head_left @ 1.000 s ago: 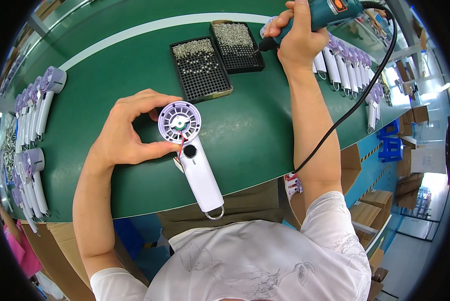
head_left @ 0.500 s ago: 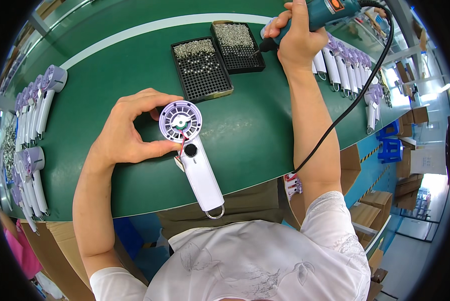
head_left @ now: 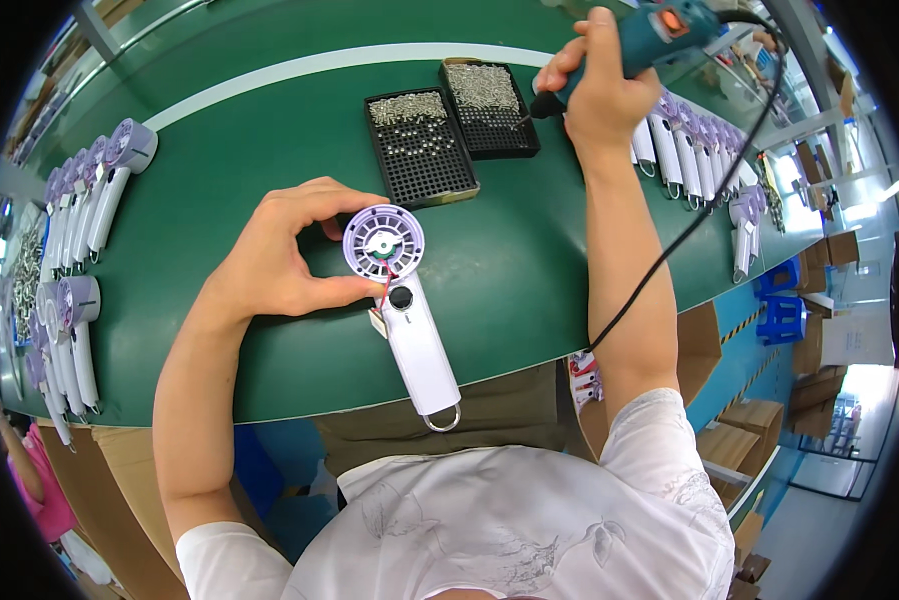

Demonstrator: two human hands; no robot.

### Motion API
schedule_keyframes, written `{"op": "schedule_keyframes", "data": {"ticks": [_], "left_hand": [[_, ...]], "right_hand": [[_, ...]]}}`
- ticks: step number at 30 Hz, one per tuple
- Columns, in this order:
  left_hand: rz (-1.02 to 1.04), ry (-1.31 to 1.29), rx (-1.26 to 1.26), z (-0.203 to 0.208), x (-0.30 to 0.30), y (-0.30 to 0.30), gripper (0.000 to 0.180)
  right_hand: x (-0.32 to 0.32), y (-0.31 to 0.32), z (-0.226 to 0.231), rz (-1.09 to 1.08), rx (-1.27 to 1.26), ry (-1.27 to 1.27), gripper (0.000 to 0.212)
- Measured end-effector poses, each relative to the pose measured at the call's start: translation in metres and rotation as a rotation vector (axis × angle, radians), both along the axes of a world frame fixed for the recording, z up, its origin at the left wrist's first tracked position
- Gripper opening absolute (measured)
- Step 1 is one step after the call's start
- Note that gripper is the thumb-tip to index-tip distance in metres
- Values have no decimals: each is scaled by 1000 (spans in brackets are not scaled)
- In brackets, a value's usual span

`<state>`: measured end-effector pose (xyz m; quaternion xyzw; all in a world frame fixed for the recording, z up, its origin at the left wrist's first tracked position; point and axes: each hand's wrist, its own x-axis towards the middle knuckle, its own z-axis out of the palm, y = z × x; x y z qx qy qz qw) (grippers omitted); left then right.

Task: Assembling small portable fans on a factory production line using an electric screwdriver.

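Observation:
My left hand (head_left: 287,255) grips the round lilac head of a handheld fan (head_left: 421,345) between thumb and fingers. The fan's white handle points toward me over the table's near edge, with a metal loop at its end. Inside the open head, white ribs, a green centre and red wires show; a small white connector (head_left: 378,322) hangs beside the handle. My right hand (head_left: 609,100) is wrapped around a teal electric screwdriver (head_left: 659,38). Its bit lies at the right side of the farther black screw tray (head_left: 504,140); whether a screw is on it I cannot tell.
A nearer black screw tray (head_left: 424,180) stands beside the farther one on the green table (head_left: 509,280). More fans (head_left: 94,220) line the left, and others (head_left: 684,155) the right. A black cable (head_left: 669,245) hangs across my right forearm. Cardboard boxes (head_left: 744,430) and a blue stool (head_left: 781,318) are at right.
The whole view has shifted slightly, so the table and trays sit farther right and mostly lower. Both hands keep their holds; the screwdriver stays at the farther tray, its body now blurred.

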<state>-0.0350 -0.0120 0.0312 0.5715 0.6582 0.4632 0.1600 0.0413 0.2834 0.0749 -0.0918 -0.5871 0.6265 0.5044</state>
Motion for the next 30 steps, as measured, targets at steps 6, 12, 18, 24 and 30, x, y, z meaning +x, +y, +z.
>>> {"op": "schedule_keyframes", "data": {"ticks": [6,12,18,24,30], "left_hand": [[12,28,0,-2,6,5,63],[30,22,-31,-3,8,9,61],[33,23,-11,-10,7,7,62],[36,27,-30,-7,7,7,61],[21,44,-31,-9,5,6,61]], "right_hand": [[20,-17,24,118,41,180,32],[46,-73,38,419,-10,185,38],[45,-96,27,634,79,158,47],[39,-106,22,570,45,134,45],[35,-108,18,601,22,158,33]]}}
